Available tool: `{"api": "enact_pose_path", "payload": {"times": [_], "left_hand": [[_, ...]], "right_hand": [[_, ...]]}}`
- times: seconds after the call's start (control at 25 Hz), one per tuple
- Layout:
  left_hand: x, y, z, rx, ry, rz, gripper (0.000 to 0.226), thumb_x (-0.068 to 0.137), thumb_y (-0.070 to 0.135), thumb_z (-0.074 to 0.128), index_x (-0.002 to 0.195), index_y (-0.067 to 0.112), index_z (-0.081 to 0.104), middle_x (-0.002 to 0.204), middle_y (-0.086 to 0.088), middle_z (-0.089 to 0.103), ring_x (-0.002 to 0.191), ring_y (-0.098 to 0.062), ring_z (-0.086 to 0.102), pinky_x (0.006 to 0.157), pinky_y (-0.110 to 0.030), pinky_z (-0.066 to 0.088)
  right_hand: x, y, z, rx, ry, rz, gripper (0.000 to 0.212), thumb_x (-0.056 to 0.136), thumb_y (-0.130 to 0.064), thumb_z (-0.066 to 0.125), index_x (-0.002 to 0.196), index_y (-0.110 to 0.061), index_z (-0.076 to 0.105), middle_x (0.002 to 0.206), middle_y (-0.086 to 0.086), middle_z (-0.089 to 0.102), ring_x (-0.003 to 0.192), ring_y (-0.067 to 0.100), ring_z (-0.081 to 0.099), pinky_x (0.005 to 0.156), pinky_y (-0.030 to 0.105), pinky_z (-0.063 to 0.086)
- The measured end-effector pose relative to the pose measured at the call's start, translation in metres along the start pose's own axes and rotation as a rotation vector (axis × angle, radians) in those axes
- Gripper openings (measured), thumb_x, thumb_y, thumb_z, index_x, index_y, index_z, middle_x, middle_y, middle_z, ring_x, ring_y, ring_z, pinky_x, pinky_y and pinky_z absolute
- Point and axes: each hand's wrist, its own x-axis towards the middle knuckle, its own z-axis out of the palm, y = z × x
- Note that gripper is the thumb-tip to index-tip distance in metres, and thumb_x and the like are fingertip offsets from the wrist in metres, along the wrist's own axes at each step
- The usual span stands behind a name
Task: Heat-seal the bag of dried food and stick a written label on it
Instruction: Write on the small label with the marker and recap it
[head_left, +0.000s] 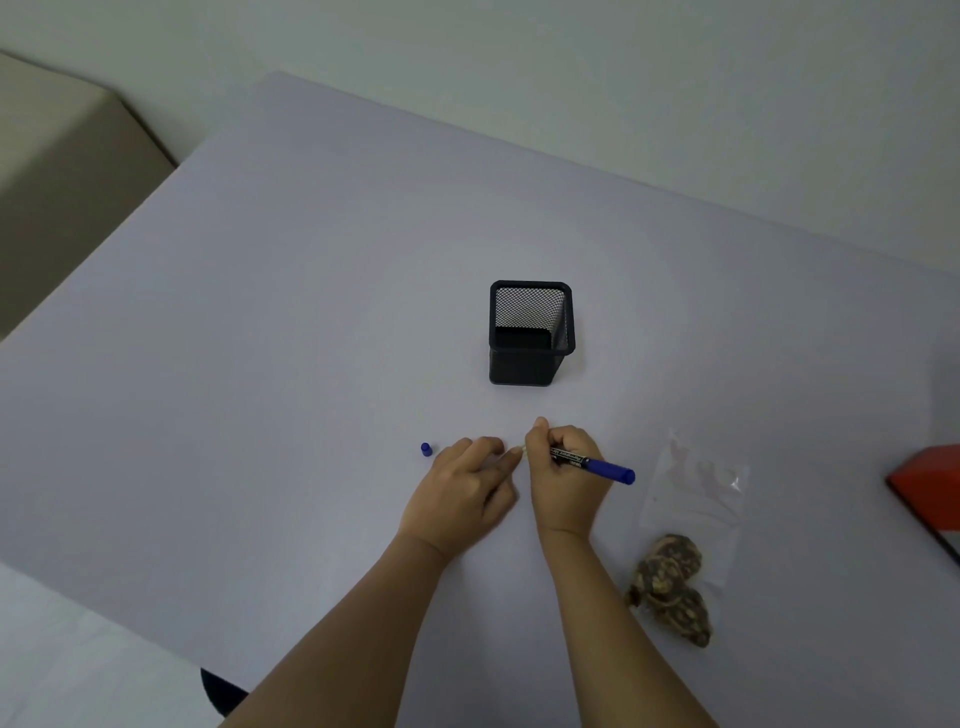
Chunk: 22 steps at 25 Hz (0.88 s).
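Lavender table is bearing one mesh cup, one cap, one bag; right hand is pinching one marker; left hand is touching one label, grip unclear.

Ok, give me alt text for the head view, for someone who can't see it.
The right hand grips an uncapped blue marker, tip toward the table, the left hand close beside it. Its cap lies left of the hands, a black mesh pen holder stands behind them, and a clear bag of dried food lies to the right.
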Motion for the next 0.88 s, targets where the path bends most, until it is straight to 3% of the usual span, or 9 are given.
{"api": "enact_pose_path", "payload": {"times": [0.24, 0.44, 0.6, 0.76, 0.88], "left_hand": [[0.000, 0.001, -0.001, -0.002, 0.003, 0.009, 0.032, 0.086, 0.021, 0.050, 0.106, 0.008, 0.071, 0.095, -0.006, 0.065, 0.073, -0.020, 0.059, 0.068, -0.029, 0.051], [-0.002, 0.000, 0.001, 0.005, -0.019, -0.012, 0.032, 0.086, 0.022, 0.050, 0.108, 0.009, 0.070, 0.096, -0.006, 0.065, 0.075, -0.020, 0.059, 0.070, -0.029, 0.052], [0.000, 0.002, -0.004, -0.050, -0.036, -0.047, 0.033, 0.085, 0.021, 0.049, 0.107, 0.009, 0.071, 0.096, -0.003, 0.064, 0.075, -0.016, 0.058, 0.072, -0.025, 0.050], [0.008, 0.010, -0.014, -0.204, -0.058, -0.233, 0.035, 0.085, 0.028, 0.048, 0.104, 0.012, 0.073, 0.098, 0.001, 0.063, 0.079, -0.012, 0.061, 0.071, -0.025, 0.052], [0.019, 0.018, -0.018, -0.256, -0.130, -0.447, 0.024, 0.089, 0.025, 0.059, 0.106, 0.014, 0.072, 0.104, 0.000, 0.061, 0.093, -0.013, 0.057, 0.081, -0.025, 0.050]], "right_hand": [[0.000, 0.001, 0.000, 0.007, 0.047, -0.003, 0.029, 0.088, -0.018, 0.060, 0.061, -0.007, 0.057, 0.055, 0.008, 0.057, 0.050, 0.020, 0.053, 0.047, 0.026, 0.045], [0.001, -0.001, 0.000, 0.072, 0.077, 0.043, 0.027, 0.087, -0.026, 0.061, 0.063, -0.014, 0.056, 0.058, 0.005, 0.059, 0.052, 0.018, 0.056, 0.049, 0.026, 0.047], [0.002, -0.010, -0.007, 0.207, 0.111, 0.204, 0.032, 0.085, -0.037, 0.059, 0.065, -0.013, 0.057, 0.058, 0.003, 0.062, 0.053, 0.010, 0.060, 0.051, 0.017, 0.049], [0.006, -0.027, -0.037, 0.507, 0.182, 0.440, 0.035, 0.096, -0.029, 0.044, 0.067, -0.014, 0.058, 0.056, -0.003, 0.063, 0.053, 0.004, 0.061, 0.055, 0.016, 0.052], [-0.008, -0.040, -0.062, 0.646, 0.139, 0.504, 0.029, 0.094, -0.015, 0.042, 0.071, -0.012, 0.059, 0.055, -0.004, 0.061, 0.053, 0.006, 0.059, 0.055, 0.018, 0.052]]}}
